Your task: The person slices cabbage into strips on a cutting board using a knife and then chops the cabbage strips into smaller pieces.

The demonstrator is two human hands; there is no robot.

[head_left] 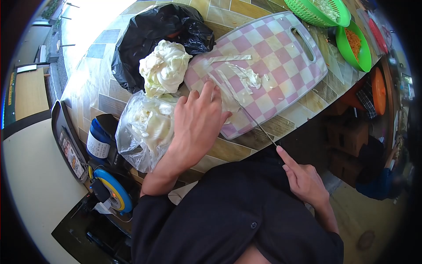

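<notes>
My left hand [198, 119] lies over the near-left part of a pink-and-white checked cutting board [281, 57], its fingers bent and pressing on a pale cabbage piece [230, 102]. In my right hand [304, 179] is a knife [259, 125], the index finger stretched along it and the thin blade crossing the board's near edge beside the cabbage piece. Cut cabbage strips [246, 77] lie on the board beyond the blade. Left of the board, a cabbage head [163, 66] rests against a black plastic bag [140, 37]. More cabbage sits in a clear plastic bag [147, 125] beside my left wrist.
At the far right stand a green colander [303, 9] with pale shreds and a green bowl [361, 62] with orange shreds. A blue-and-white package [97, 143] and a blue-yellow round object [115, 189] are at the left. The table edge [303, 121] curves close to my body.
</notes>
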